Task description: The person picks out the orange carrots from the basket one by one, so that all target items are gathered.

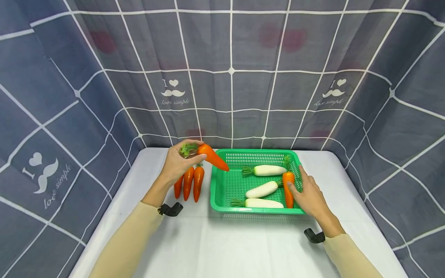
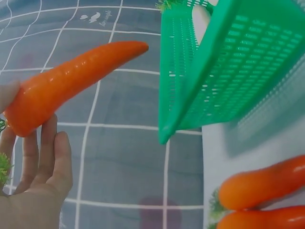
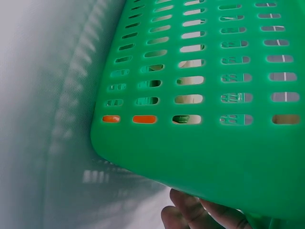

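My left hand pinches a plastic-looking orange carrot near its leafy end, just left of the green basket. The carrot's tip points right, over the basket's left rim; the left wrist view shows the same carrot held between thumb and fingers. At the basket's right side, my right hand grips the rim, thumb on the inner side. Beside that thumb, another carrot stands lengthwise in the basket. Three white radishes lie there too: an upper one, a middle one and a lower one.
Three orange-red carrots lie side by side on the white tabletop, left of the basket and below my left hand. Behind and at both sides hangs a grey checked cloth.
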`<action>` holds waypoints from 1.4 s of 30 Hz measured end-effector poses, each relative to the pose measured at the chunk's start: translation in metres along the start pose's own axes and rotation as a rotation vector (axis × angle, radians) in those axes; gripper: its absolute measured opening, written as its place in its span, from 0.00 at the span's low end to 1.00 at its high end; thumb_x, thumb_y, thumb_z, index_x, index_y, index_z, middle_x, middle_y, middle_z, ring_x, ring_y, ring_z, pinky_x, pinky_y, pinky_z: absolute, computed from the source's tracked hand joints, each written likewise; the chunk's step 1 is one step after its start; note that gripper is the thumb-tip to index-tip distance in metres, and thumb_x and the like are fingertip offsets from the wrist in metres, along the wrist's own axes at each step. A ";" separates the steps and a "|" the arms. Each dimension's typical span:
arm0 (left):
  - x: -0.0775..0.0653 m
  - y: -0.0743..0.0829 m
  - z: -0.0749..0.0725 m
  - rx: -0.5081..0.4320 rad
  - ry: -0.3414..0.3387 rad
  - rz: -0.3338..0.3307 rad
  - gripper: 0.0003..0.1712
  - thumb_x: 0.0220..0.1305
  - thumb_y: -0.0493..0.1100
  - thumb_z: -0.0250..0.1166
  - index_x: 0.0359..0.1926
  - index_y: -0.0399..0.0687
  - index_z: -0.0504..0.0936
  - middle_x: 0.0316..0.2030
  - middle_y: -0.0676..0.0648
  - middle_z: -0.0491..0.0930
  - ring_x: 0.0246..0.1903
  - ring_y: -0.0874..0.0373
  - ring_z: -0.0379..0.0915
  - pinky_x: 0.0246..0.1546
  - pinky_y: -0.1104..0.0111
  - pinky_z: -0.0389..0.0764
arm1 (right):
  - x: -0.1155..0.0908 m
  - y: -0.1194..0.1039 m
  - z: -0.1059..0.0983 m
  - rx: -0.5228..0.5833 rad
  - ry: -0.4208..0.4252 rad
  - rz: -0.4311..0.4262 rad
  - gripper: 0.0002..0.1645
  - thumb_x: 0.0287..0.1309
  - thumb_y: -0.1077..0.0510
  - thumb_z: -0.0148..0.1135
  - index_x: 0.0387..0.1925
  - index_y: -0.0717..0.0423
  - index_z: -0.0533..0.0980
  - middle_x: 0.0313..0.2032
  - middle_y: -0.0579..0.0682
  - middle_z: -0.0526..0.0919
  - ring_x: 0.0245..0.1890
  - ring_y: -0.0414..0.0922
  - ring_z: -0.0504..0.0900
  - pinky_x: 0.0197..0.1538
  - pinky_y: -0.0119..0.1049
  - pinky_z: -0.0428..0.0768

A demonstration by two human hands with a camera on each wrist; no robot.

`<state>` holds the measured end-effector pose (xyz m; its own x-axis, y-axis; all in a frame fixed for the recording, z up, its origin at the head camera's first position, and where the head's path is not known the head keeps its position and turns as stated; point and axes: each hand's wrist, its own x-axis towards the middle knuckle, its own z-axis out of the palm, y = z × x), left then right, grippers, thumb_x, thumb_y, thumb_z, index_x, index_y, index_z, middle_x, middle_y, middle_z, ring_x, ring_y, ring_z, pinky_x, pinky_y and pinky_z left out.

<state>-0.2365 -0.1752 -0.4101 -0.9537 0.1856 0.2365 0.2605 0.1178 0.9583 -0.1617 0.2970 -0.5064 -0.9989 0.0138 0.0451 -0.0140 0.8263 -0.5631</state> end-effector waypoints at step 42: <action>-0.018 -0.085 -0.099 0.404 0.326 -0.368 0.31 0.80 0.55 0.76 0.75 0.47 0.88 0.73 0.33 0.86 0.60 0.50 0.90 0.45 0.81 0.84 | 0.001 0.003 0.001 0.010 -0.006 0.004 0.59 0.91 0.34 0.56 0.97 0.56 0.38 0.77 0.83 0.69 0.70 0.83 0.79 0.67 0.83 0.79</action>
<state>-0.2561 -0.2851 -0.4796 -0.9718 -0.2358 0.0012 -0.1173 0.4878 0.8650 -0.1630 0.2987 -0.5085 -0.9992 0.0141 0.0378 -0.0101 0.8203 -0.5718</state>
